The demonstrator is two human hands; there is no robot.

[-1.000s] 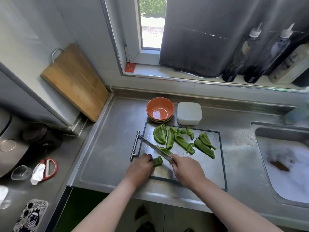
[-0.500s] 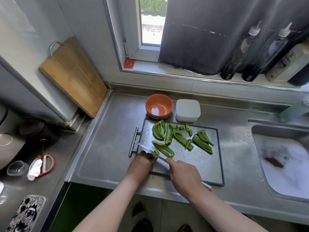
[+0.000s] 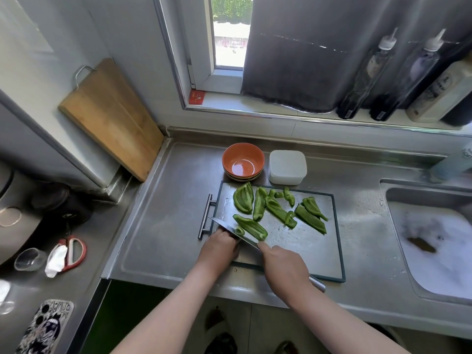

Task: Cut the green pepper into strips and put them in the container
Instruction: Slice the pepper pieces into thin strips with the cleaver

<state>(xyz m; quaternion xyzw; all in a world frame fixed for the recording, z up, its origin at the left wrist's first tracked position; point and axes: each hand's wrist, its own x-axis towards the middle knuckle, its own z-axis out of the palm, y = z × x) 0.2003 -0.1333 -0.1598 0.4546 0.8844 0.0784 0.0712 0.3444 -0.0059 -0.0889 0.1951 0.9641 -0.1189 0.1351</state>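
Observation:
Several green pepper pieces (image 3: 273, 209) lie on a steel cutting board (image 3: 306, 241) with a dark rim. My right hand (image 3: 283, 267) grips the handle of a knife (image 3: 229, 229), whose blade slants across the board's near left corner. My left hand (image 3: 219, 247) is curled on the board just under the blade, holding down a pepper piece that it mostly hides. A small cut pepper bit (image 3: 239, 230) sits against the blade, beside a longer strip (image 3: 251, 227). A white lidded container (image 3: 287, 166) stands behind the board.
Stacked orange bowls (image 3: 242, 162) sit left of the container. A sink (image 3: 434, 241) with white foam lies to the right. A wooden board (image 3: 109, 118) leans on the left wall. Bottles (image 3: 367, 72) line the window sill. Scissors (image 3: 71, 254) and a phone (image 3: 46, 328) lie on the left counter.
The knife has come down and slid toward me across the pepper under my left hand. A small cut bit now lies beside the blade. The camera view shifted slightly.

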